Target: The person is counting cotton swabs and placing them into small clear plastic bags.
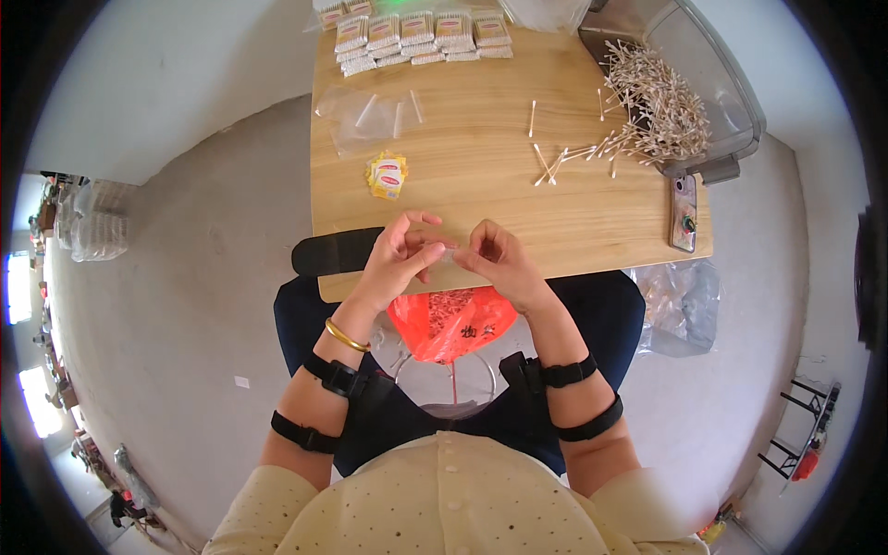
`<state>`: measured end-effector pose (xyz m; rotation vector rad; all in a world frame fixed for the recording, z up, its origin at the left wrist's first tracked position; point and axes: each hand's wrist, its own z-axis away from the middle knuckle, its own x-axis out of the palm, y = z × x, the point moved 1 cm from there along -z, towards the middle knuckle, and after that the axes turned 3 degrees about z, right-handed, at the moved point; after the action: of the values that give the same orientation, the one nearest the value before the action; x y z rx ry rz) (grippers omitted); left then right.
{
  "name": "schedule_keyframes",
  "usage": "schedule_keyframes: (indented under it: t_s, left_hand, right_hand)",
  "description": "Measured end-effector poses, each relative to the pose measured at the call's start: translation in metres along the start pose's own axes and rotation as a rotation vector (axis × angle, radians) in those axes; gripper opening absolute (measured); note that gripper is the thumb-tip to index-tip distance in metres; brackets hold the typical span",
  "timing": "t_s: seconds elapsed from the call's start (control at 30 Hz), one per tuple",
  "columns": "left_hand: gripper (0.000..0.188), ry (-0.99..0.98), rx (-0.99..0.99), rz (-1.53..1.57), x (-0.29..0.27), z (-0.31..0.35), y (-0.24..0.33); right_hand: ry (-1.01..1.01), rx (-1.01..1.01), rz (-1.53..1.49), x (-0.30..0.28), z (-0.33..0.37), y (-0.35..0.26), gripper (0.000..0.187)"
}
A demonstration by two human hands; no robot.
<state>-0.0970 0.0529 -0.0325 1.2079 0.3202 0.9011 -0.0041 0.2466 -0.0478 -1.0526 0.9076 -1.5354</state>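
My left hand [404, 257] and my right hand [502, 263] meet above the table's near edge, fingertips almost touching. Each thumb and forefinger is closed in a pinch. Between them shows a small pale, see-through bit, too small to name. A stack of yellow and white paper labels [387, 176] lies just beyond my left hand. Several flat clear plastic bags [370, 120] are spread farther back. To the right, loose cotton swabs [552, 166] lie scattered, trailing from a large heap of cotton swabs [659, 104] at a grey plastic bin [731, 88] tipped on its side.
Filled packs of cotton swabs [416, 32] are stacked in rows at the far edge of the wooden table [462, 102]. A phone [684, 213] lies at the right edge. A black pad [333, 252] is by my left wrist. Below hangs a red plastic bag [444, 324].
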Motion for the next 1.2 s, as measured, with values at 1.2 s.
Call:
schedule_keyframes:
  t_s: [1.2]
  left_hand:
    - [0.022, -0.302, 0.335, 0.157, 0.072, 0.192, 0.068]
  right_hand:
    - [-0.05, -0.335, 0.436, 0.11, 0.176, -0.143, 0.022]
